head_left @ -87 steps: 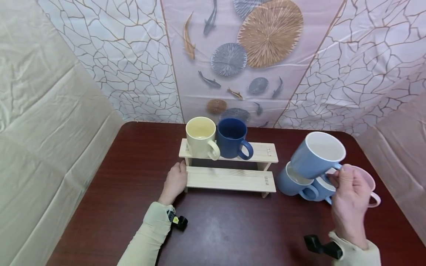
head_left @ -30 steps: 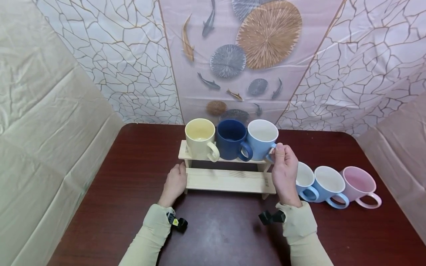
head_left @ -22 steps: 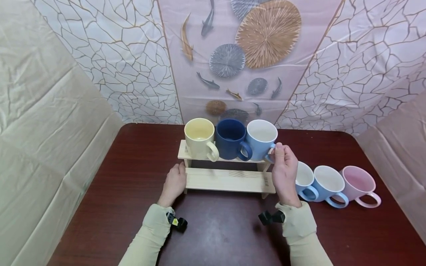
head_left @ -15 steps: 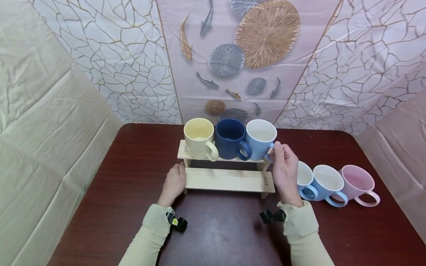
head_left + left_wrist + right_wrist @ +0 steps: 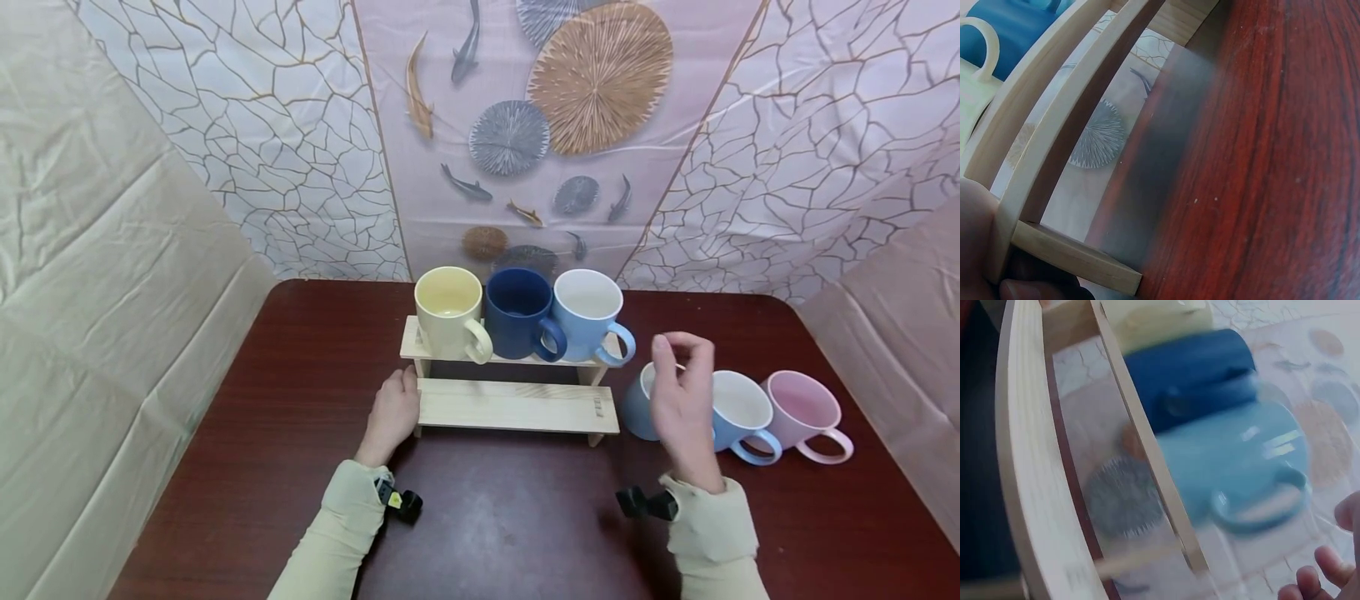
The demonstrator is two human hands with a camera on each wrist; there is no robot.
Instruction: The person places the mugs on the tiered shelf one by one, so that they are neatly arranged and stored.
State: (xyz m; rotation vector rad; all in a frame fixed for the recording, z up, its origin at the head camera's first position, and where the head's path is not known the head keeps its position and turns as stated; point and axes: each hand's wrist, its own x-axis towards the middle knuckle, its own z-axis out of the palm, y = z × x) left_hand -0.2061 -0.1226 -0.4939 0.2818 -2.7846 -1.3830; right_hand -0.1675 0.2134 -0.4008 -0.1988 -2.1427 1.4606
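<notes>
My left hand (image 5: 392, 412) grips the left end of a two-step wooden rack (image 5: 517, 406); in the left wrist view, its fingers (image 5: 975, 231) wrap the shelf end beside a leg. Standing in a row on the upper step are a cream mug (image 5: 444, 327), a dark blue mug (image 5: 513, 332) and a light blue mug (image 5: 581, 335), handles turned to the front right. My right hand (image 5: 684, 408) is empty, with fingers loosely bent, right of the light blue mug's handle. It partly covers another light blue mug (image 5: 640, 407) in the head view. The lower step carries nothing.
Right of the rack on the dark red table (image 5: 510, 517), the partly covered mug stands beside a second light blue mug (image 5: 738, 408) and a pink mug (image 5: 804, 408). Patterned cloth (image 5: 330, 142) hangs behind the table, with plain cloth at both sides.
My right hand brought a light blue mug from the right-hand group to the upper step's right end, let go of its handle and moved right. The left hand stayed on the rack.
</notes>
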